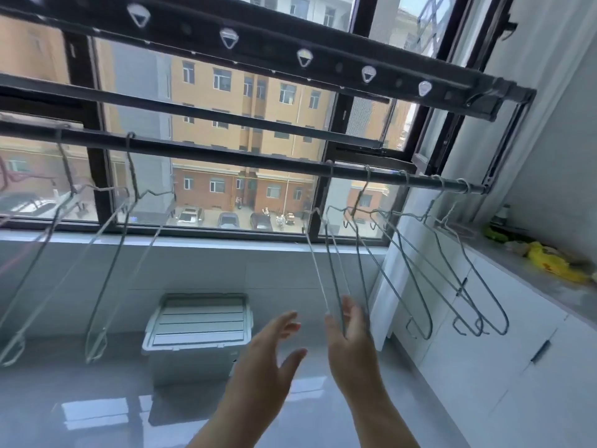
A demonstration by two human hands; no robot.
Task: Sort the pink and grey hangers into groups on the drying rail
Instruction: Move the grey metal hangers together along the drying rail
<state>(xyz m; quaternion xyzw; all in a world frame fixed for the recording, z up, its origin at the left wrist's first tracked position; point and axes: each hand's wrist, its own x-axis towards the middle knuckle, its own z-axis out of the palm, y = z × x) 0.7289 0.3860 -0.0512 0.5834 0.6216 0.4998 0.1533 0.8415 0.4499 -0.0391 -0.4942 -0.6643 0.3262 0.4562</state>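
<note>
Thin grey wire hangers (416, 273) hang by their hooks on the dark round drying rail (226, 155), bunched at its right end. Our left hand (271, 354) and right hand (352, 347) reach up, fingers straight and loosely spread, holding nothing. The right fingertips are at the lower end of the nearest hanger (334, 270).

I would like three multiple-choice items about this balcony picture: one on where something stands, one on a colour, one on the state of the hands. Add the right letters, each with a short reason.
1. Where does the pale lidded plastic storage box stand?
A on a chair; B on the glossy grey floor below the window; C on a bed.
2. What colour is the crumpled thing on the grey counter at the right?
A blue; B red; C yellow.
3. How are the left hand and right hand?
A both open; B both fists; C both gripping a cup.

Right letters: 1 B, the box sits on the floor under the window; 2 C, it is bright yellow; 3 A, the fingers are stretched out, none curled.
</note>
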